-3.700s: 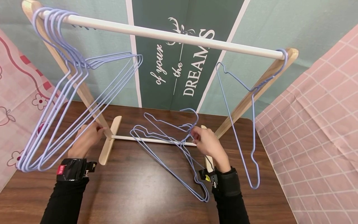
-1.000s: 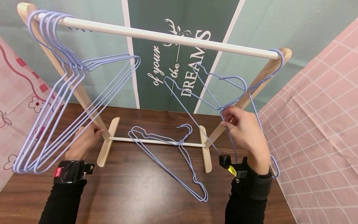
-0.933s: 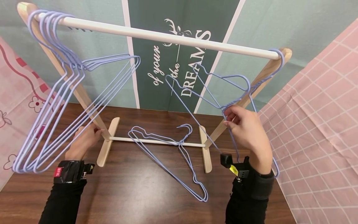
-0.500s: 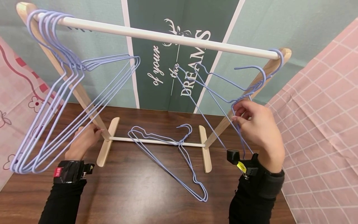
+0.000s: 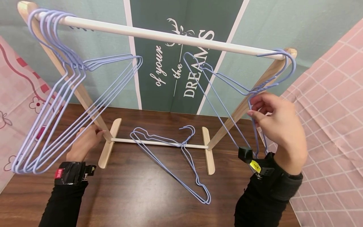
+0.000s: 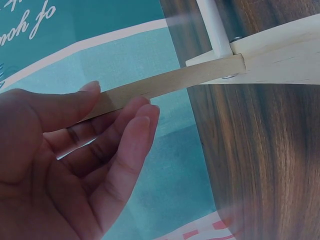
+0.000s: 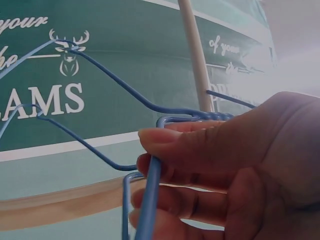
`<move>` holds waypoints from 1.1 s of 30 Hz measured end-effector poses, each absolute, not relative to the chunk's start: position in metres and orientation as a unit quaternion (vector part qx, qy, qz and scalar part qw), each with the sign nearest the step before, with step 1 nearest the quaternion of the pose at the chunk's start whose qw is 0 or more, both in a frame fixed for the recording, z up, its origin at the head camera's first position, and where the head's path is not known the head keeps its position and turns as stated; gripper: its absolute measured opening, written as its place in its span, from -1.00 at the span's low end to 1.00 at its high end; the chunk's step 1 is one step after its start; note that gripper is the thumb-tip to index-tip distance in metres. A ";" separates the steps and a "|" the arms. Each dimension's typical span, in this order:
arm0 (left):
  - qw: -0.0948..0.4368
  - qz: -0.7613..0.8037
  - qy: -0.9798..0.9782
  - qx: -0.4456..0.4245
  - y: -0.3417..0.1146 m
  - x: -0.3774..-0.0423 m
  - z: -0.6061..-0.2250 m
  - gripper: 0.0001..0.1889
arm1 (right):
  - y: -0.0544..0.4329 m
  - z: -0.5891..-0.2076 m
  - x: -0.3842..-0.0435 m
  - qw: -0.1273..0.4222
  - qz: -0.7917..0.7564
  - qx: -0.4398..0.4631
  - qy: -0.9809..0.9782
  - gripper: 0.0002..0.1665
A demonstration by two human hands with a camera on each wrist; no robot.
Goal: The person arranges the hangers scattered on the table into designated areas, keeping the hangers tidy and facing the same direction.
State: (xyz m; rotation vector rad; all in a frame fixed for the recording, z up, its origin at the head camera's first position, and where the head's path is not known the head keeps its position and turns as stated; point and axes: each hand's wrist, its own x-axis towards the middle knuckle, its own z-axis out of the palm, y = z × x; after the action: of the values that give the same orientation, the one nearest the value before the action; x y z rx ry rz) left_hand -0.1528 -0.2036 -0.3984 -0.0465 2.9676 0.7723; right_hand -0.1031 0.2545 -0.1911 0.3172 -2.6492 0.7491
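My right hand [image 5: 279, 124] pinches a blue wire hanger [image 7: 150, 200] just below its twisted neck, thumb against the fingers. The hanger's hook is up at the right end of the white rod [image 5: 170, 37], its tip overlapping the rod in the head view. Another blue hanger hangs close behind it at that end. My left hand [image 5: 86, 142] grips the rack's left wooden post [image 6: 165, 82] low down, thumb on one side and fingers on the other.
Several blue hangers [image 5: 74, 64] hang bunched at the rod's left end. More hangers [image 5: 184, 144] lie stacked on the dark wooden table [image 5: 136, 195], across the lower white bar [image 5: 153, 142]. The right post [image 5: 244, 108] stands behind the held hanger.
My right hand has lifted a hanger off the table stack and carried it up and right, bringing its hook to the rod. My left hand stays on the post.
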 end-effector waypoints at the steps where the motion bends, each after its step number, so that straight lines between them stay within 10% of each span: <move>1: 0.037 0.253 0.967 -0.014 -0.204 -0.153 -0.398 -0.71 | 0.255 -0.190 -0.103 0.187 0.269 0.111 -0.938 -0.82; 33: 0.043 0.244 0.968 -0.031 -0.201 -0.153 -0.397 -0.68 | 0.253 -0.191 -0.117 0.194 0.220 0.068 -0.953 -0.86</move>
State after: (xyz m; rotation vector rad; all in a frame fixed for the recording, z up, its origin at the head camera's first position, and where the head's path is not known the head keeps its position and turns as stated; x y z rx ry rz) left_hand -0.1534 -0.2011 -0.3970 -0.0934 2.9619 0.7471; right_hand -0.1166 0.2535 -0.1910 0.1907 -2.6734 0.6173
